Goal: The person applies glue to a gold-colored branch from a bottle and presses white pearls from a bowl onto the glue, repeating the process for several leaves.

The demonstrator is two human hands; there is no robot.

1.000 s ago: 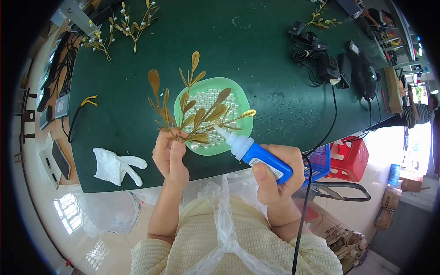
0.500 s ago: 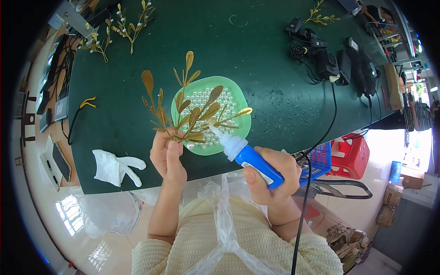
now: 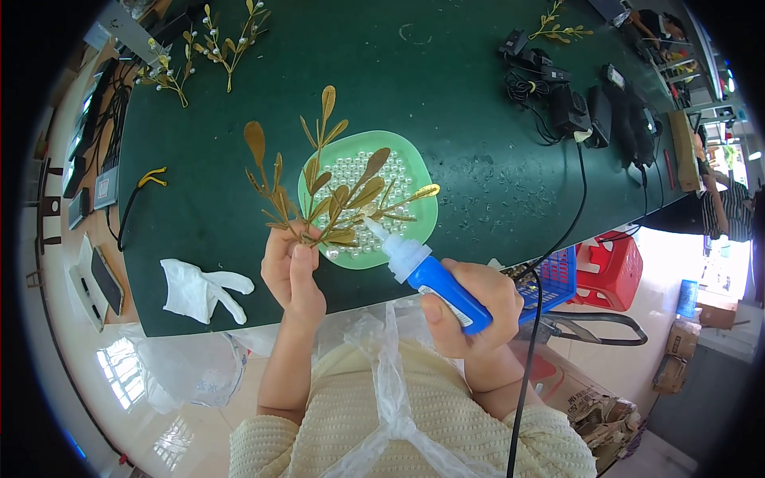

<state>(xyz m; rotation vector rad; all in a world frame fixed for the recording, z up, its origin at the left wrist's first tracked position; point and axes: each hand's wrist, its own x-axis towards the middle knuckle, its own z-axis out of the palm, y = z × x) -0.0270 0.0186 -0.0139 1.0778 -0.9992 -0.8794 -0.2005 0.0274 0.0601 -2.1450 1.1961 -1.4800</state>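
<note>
Pinched in my left hand [image 3: 294,271] is the stem end of a gold metal leaf branch [image 3: 339,196], its several leafy sprigs fanned out above the table. My right hand [image 3: 476,307] is wrapped round a blue glue bottle [image 3: 453,295] with a clear tapered nozzle. The nozzle tip points up and left, at or very near one of the branch's stems; whether it touches, I cannot tell. Below the branch sits a light green bowl [image 3: 429,215] holding many white pearl beads [image 3: 347,170].
On the green table [image 3: 207,159], a white glove [image 3: 199,291] lies left of my hands. Branches with pearls [image 3: 227,49] lie at the far left, another gold branch [image 3: 559,30] at the far right. Black adapters [image 3: 567,107] and a cable [image 3: 580,207] occupy the right, beside a red stool [image 3: 610,272].
The glue bottle has tilted very slightly in my right hand. My left hand and the branch stay almost where they were.
</note>
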